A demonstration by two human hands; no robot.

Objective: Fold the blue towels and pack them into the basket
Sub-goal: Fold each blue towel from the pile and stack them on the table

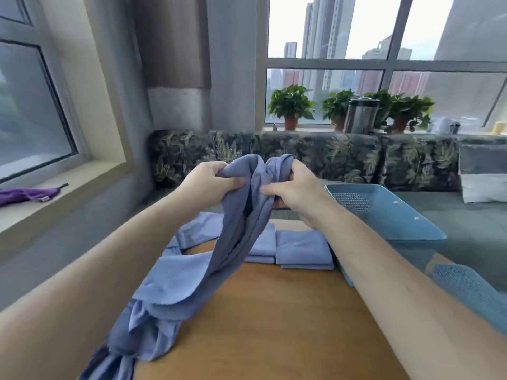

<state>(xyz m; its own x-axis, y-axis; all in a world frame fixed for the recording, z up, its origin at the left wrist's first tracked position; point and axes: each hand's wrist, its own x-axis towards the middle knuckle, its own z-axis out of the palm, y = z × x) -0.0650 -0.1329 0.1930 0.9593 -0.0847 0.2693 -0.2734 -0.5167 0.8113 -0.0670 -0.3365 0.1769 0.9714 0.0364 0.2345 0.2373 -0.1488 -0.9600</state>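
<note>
Blue towel, raised: the raised towel is bunched and held up above the tabletop between both hands. Its lower length trails down and to the left, onto the loose heap.
Left hand: the left hand grips the upper left bunch of the raised towel, fingers curled round it and thumb pressed onto the cloth.
Right hand: the right hand grips the upper right bunch, fingers curled over its top edge and thumb laid toward the middle folds.
Loose heap: the loose heap of crumpled blue cloth lies at the near left of the tabletop and hangs over its edge. How many towels it holds cannot be told.
Folded towels: the left folded towel and the right folded towel lie side by side at the far edge of the tabletop. The raised towel partly covers the left one; the right one lies just beside the basket.
Unfolded towel: the flat towel lies spread at the far left of the tabletop, behind the raised towel.
Basket: the basket is blue plastic with a perforated floor. It sits right of the folded towels, and the right forearm crosses its near corner.
Tabletop: wood-coloured, bare at centre and near right.
Lower right edge: the blue perforated piece is cut by the picture's edge; its identity cannot be told.
Surroundings: the leaf-patterned sofa stands beyond the tabletop. The potted plants and the metal canister stand on the far sill, and the purple cloth lies on the left sill.
</note>
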